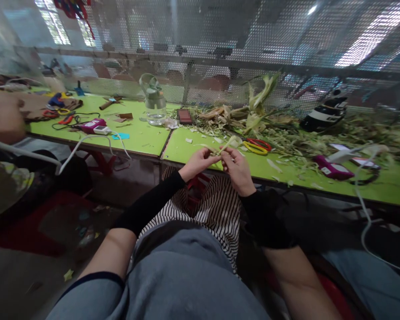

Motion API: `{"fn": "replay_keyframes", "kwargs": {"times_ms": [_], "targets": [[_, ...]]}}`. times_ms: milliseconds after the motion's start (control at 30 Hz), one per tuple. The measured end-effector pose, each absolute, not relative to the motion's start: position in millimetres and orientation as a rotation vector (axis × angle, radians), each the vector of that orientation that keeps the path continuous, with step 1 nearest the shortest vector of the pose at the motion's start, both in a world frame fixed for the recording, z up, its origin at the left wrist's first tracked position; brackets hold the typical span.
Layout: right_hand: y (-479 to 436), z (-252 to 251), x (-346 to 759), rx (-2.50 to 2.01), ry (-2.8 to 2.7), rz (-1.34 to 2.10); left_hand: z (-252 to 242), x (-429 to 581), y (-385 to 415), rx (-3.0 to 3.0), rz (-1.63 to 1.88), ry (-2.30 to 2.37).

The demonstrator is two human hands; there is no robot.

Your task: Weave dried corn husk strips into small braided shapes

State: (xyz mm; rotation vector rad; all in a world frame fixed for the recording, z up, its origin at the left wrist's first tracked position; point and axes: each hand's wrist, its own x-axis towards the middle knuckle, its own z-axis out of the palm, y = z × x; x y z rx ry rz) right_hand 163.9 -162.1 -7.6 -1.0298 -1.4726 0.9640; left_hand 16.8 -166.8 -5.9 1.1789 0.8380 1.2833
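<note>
Pinching a pale husk strip [233, 141] between them, the left hand [200, 163] and the right hand [236, 171] meet at the near edge of the green desk [140, 142], thumbs turned toward each other. The fingers of both hands are drawn narrow around the strip, which sits at the centre of this clock and rises a little toward one o'clock above the right fingertips; its lower part is hidden by the hands.

Just beside the right hand, between two and three o'clock, lie scissors handles [260, 152] with yellow and red loops. A heap of husks [220, 114] spreads from twelve round toward three o'clock, one leafy stalk [263, 95] standing up out of it at one. Farther off at two o'clock a black container [322, 114] with a white band leans among the scraps, and at three rests a purple device [333, 168] with a white cable.

At eleven o'clock lies a dark red box [186, 116], and at ten stands a clear bottle [155, 106] with a green lid. Toward nine are a blue piece [120, 136], a second purple device [94, 126] and, at the far edge, another person's arm [6, 122].
</note>
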Motion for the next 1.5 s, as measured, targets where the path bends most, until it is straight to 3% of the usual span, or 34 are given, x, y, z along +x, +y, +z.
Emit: {"fn": "replay_keyframes", "kwargs": {"times_ms": [333,700,1133,1500], "targets": [[-168.8,-1.9,184.8,-1.054,-1.548,0.929,-5.4,6.2,-165.8,1.195,1.290,0.874],[-154.1,4.7,170.4,-1.050,-1.697,0.947,-19.9,8.8,-155.6,1.506,1.029,0.779],[-153.8,4.1,162.0,-1.006,-1.619,1.063,-23.1,10.6,-166.0,1.451,1.056,0.759],[-161.2,-4.4,171.7,-1.037,-1.577,0.809,-15.9,17.2,-167.2,1.129,1.315,0.831]]}}
